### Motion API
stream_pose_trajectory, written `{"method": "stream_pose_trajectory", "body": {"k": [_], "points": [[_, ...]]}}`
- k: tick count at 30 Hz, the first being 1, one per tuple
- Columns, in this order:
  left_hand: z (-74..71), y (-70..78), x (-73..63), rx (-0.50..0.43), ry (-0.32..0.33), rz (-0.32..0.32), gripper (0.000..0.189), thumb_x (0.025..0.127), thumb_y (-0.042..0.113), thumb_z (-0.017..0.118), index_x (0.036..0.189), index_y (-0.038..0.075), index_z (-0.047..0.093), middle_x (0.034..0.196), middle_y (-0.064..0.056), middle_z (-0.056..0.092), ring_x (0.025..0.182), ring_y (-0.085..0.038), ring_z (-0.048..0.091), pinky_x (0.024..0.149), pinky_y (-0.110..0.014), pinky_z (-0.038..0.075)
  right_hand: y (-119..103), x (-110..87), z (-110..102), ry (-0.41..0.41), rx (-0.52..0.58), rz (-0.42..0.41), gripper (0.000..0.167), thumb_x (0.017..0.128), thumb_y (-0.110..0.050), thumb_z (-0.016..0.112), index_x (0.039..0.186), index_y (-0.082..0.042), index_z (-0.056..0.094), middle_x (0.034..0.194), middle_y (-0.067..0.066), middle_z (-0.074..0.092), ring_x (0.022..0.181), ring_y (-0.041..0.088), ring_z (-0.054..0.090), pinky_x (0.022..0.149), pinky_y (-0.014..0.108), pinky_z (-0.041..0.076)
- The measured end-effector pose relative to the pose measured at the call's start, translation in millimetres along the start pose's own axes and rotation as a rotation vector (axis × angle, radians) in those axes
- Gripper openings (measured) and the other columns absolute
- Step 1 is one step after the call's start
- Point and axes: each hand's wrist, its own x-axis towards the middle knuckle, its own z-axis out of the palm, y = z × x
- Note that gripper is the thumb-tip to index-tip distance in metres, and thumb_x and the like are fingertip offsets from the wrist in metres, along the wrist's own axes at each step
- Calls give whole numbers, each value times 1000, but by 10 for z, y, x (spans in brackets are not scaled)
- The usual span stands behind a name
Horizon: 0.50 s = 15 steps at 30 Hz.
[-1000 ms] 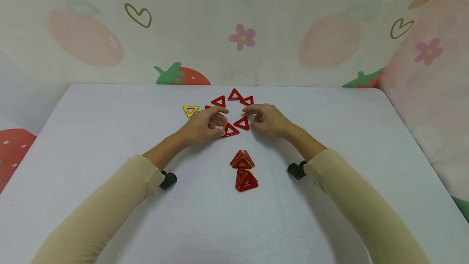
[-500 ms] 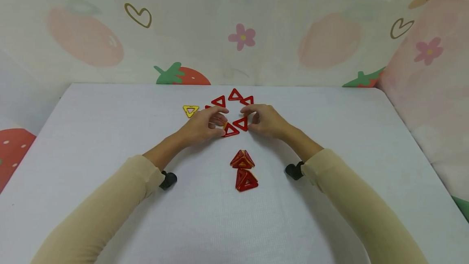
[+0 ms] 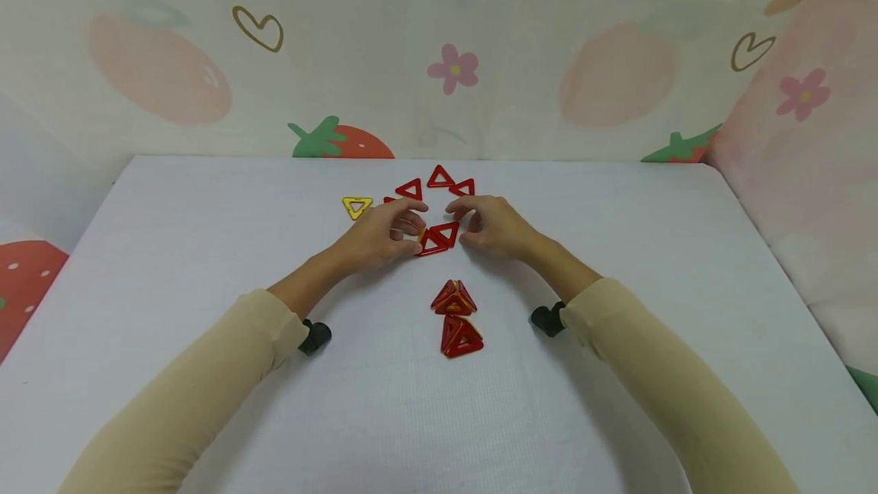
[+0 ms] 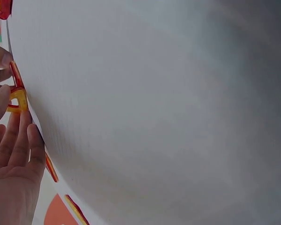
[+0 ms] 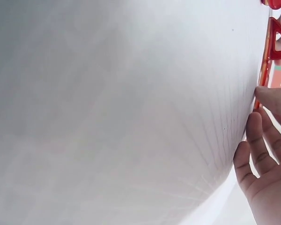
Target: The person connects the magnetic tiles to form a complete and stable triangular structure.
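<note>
My left hand (image 3: 380, 236) pinches upright triangular magnetic tiles; a yellow triangular tile (image 4: 22, 99) shows between its thumb and fingers in the left wrist view. Against these stands a red triangular tile (image 3: 432, 245), leaning toward the right. A second red tile (image 3: 446, 233) lies flat right beside it, their edges meeting. My right hand (image 3: 499, 227) has its thumb and a bent finger at that second tile's right corner. In the right wrist view the tile's edge (image 5: 263, 75) runs in between this thumb and fingertip. The left fingers hide part of the tiles behind them.
Two small red-and-yellow pyramids (image 3: 454, 299) stand nearer on the white table (image 3: 274, 418). Loose red triangles (image 3: 439, 177) lie farther back, one partly behind the left hand. A yellow triangle (image 3: 357, 207) lies left of it. A patterned cloth (image 3: 514, 21) hangs behind.
The right hand has moved a little left, and the flat red tile has slid left and turned until it meets the red tile by the left hand. The left hand has stayed put.
</note>
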Motion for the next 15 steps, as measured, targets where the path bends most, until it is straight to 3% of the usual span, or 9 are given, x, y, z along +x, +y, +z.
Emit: {"method": "stream_pose_trajectory", "body": {"k": [15], "points": [[0, -3, 3, -2, 2, -1, 56, 89, 7, 74, 139, 7, 51, 118, -7, 65, 114, -22, 62, 98, -36, 50, -12, 22, 12, -7, -25, 1, 43, 90, -3, 69, 132, -4, 61, 127, 10, 65, 100, 24, 58, 88, 34, 52]]}}
